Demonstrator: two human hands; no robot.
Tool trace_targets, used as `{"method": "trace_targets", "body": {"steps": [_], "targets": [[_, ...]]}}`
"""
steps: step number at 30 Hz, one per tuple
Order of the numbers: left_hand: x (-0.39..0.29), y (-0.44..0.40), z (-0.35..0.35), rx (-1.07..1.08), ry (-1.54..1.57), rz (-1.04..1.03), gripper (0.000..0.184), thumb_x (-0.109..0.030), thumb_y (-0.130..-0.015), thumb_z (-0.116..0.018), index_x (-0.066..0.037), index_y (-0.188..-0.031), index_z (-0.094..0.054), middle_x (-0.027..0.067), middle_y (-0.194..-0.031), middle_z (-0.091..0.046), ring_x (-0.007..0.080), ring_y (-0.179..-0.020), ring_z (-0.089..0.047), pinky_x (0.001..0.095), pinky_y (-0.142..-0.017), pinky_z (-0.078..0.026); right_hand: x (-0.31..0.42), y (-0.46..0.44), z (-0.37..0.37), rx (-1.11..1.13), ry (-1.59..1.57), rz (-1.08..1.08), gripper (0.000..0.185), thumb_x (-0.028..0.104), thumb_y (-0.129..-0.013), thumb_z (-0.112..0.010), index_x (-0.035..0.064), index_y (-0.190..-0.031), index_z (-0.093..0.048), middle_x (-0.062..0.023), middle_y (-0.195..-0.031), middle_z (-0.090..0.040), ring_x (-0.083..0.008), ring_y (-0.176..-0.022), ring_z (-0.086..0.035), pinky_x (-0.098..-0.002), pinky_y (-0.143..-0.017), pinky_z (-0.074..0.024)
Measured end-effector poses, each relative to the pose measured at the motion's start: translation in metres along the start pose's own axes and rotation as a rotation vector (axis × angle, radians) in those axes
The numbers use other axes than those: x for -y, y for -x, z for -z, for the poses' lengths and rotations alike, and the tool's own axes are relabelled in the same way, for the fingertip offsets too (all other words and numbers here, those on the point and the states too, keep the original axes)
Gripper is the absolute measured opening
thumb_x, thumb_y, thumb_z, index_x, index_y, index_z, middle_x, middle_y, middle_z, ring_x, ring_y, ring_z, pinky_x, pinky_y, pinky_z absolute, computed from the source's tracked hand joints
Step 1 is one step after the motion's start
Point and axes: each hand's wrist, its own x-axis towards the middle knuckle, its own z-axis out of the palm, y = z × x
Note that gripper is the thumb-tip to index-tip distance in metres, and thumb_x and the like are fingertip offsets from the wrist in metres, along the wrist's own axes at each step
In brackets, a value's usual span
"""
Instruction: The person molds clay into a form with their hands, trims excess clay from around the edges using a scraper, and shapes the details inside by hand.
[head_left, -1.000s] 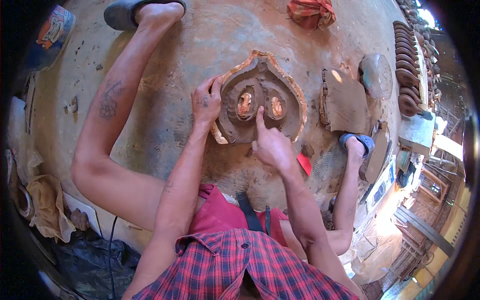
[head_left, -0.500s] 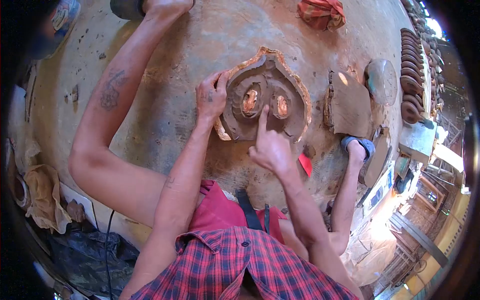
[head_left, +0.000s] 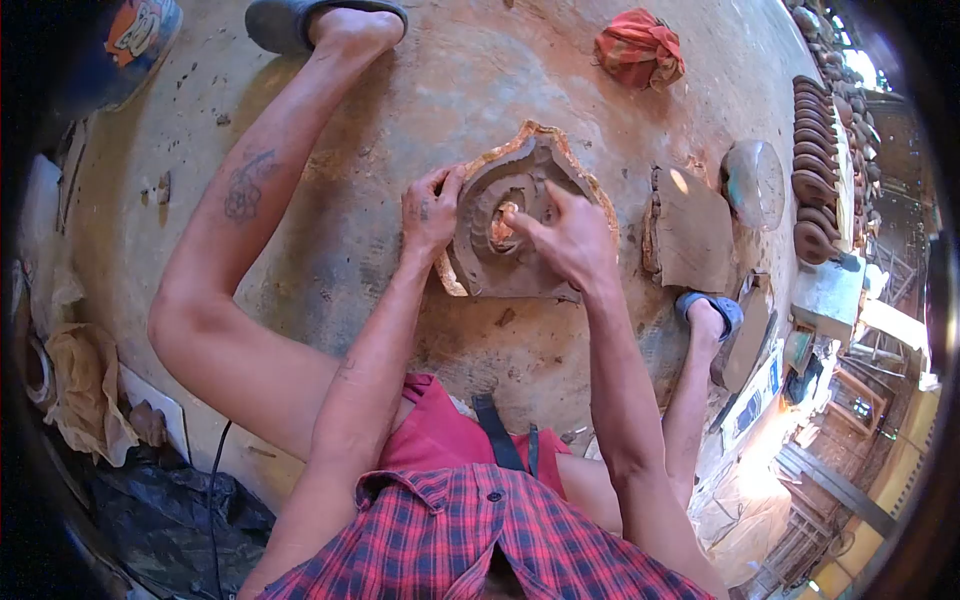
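A pointed, rounded mould (head_left: 454, 278) with a chipped orange-white rim lies on the floor, lined with dark grey clay (head_left: 500, 277). An oval opening in the clay on the left shows orange mould surface; the right side is covered by my right hand. My left hand (head_left: 430, 212) is closed on the mould's left rim, thumb side against the clay. Over the lining, my right hand (head_left: 577, 240) has its index finger and thumb spread apart, with the thumb near the left oval. The other right fingers are partly hidden, and nothing shows in that hand.
On the right lie a clay slab (head_left: 692, 230), a clear plastic-like lump (head_left: 754, 185) and a long flat board (head_left: 745, 335). A red cloth bundle (head_left: 640, 50) sits ahead. Stacked brown clay pieces (head_left: 812, 140) line the far right. My legs flank the floor space.
My right hand has gone from pointing with one finger between the ovals to lying over the right side with thumb and index spread. My left hand keeps its hold on the rim.
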Motion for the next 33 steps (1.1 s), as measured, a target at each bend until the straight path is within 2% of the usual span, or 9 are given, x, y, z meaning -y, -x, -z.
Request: {"method": "trace_targets", "body": {"steps": [2, 5, 7, 12, 14, 16, 24, 26, 33], "targets": [[0.0, 0.001, -0.001, 0.004, 0.034, 0.006, 0.034, -0.029, -0.102, -0.065, 0.0, -0.115, -0.077, 0.0186, -0.104, -0.079, 0.025, -0.095, -0.076, 0.0367, -0.085, -0.056, 0.012, -0.018, -0.009, -0.048, 0.194, -0.031, 0.075, 0.066, -0.071, -0.085, 0.0007, -0.107, -0.076, -0.0249, -0.09, -0.076, -0.0412, -0.089, -0.076, -0.0526, -0.079, -0.0595], [-0.003, 0.002, 0.0, -0.032, 0.016, 0.016, 0.034, -0.029, -0.101, -0.066, 0.0, -0.114, -0.078, 0.0184, -0.103, -0.079, 0.0244, -0.094, -0.076, 0.0365, -0.084, -0.056, 0.024, -0.027, -0.018, 0.068, 0.268, -0.08, 0.076, 0.068, -0.066, -0.088, -0.0002, -0.099, -0.076, -0.0245, -0.087, -0.076, -0.04, -0.086, -0.076, -0.052, -0.075, -0.0597], [0.0, 0.001, -0.001, -0.022, 0.032, -0.013, 0.033, -0.028, -0.101, -0.066, 0.0, -0.113, -0.078, 0.0183, -0.102, -0.078, 0.0245, -0.094, -0.076, 0.0363, -0.083, -0.056, 0.028, -0.027, -0.027, 0.038, 0.326, -0.037, 0.075, 0.067, -0.064, -0.09, -0.0008, -0.093, -0.076, -0.0231, -0.086, -0.076, -0.0399, -0.084, -0.077, -0.0507, -0.073, -0.06], [0.0, 0.001, -0.002, -0.034, 0.029, -0.009, 0.032, -0.028, -0.1, -0.067, 0.0, -0.111, -0.078, 0.0175, -0.103, -0.078, 0.0252, -0.093, -0.076, 0.0365, -0.083, -0.056, 0.029, -0.03, -0.034, 0.019, 0.392, 0.035, 0.07, 0.059, -0.069, -0.09, -0.0008, -0.103, -0.074, -0.025, -0.084, -0.075, -0.042, -0.084, -0.076, -0.0507, -0.073, -0.0603], [0.005, -0.001, -0.003, -0.029, 0.023, -0.056, 0.031, -0.027, -0.104, -0.064, -0.002, -0.115, -0.078, 0.0123, -0.103, -0.079, 0.0179, -0.093, -0.072, 0.0337, -0.083, -0.054, 0.032, -0.03, -0.032, 0.047, 0.422, 0.067, 0.068, 0.057, -0.072, -0.089, -0.0004, -0.106, -0.074, -0.025, -0.084, -0.075, -0.0421, -0.083, -0.076, -0.0509, -0.073, -0.0603], [0.004, -0.001, -0.003, -0.028, -0.004, -0.061, 0.031, -0.027, -0.104, -0.064, -0.001, -0.114, -0.078, 0.0126, -0.102, -0.078, 0.0184, -0.092, -0.072, 0.0339, -0.083, -0.054, 0.033, -0.029, -0.031, 0.071, 0.452, 0.104, 0.066, 0.055, -0.074, -0.087, 0.0, -0.109, -0.073, -0.0249, -0.084, -0.075, -0.0422, -0.083, -0.076, -0.0511, -0.073, -0.0604], [0.005, -0.003, -0.002, -0.021, -0.052, -0.079, 0.03, -0.027, -0.103, -0.066, -0.001, -0.112, -0.078, 0.0137, -0.098, -0.076, 0.0199, -0.088, -0.071, 0.0345, -0.081, -0.054, 0.031, -0.028, -0.034, 0.185, 0.585, 0.291, 0.06, 0.047, -0.092, -0.072, 0.0048, -0.134, -0.068, -0.0242, -0.084, -0.075, -0.0407, -0.078, -0.076, -0.0506, -0.067, -0.06], [0.003, -0.002, -0.003, -0.057, 0.0, -0.082, 0.031, -0.028, -0.099, -0.066, 0.0, -0.105, -0.078, 0.0197, -0.101, -0.076, 0.0339, -0.093, -0.074, 0.0406, -0.082, -0.055, 0.029, -0.025, -0.035, 0.193, 0.615, 0.309, 0.058, 0.047, -0.093, -0.07, 0.0062, -0.134, -0.068, -0.0224, -0.08, -0.074, -0.0404, -0.076, -0.075, -0.0501, -0.066, -0.0586], [0.001, -0.002, -0.001, -0.037, -0.035, -0.062, 0.031, -0.027, -0.099, -0.066, 0.0, -0.106, -0.078, 0.0192, -0.101, -0.076, 0.0331, -0.093, -0.074, 0.0399, -0.082, -0.055, 0.034, -0.015, -0.036, 0.283, 0.71, 0.397, 0.06, 0.048, -0.098, -0.064, 0.0064, -0.141, -0.062, -0.0214, -0.082, -0.075, -0.0381, -0.073, -0.075, -0.0489, -0.063, -0.0562]]}}
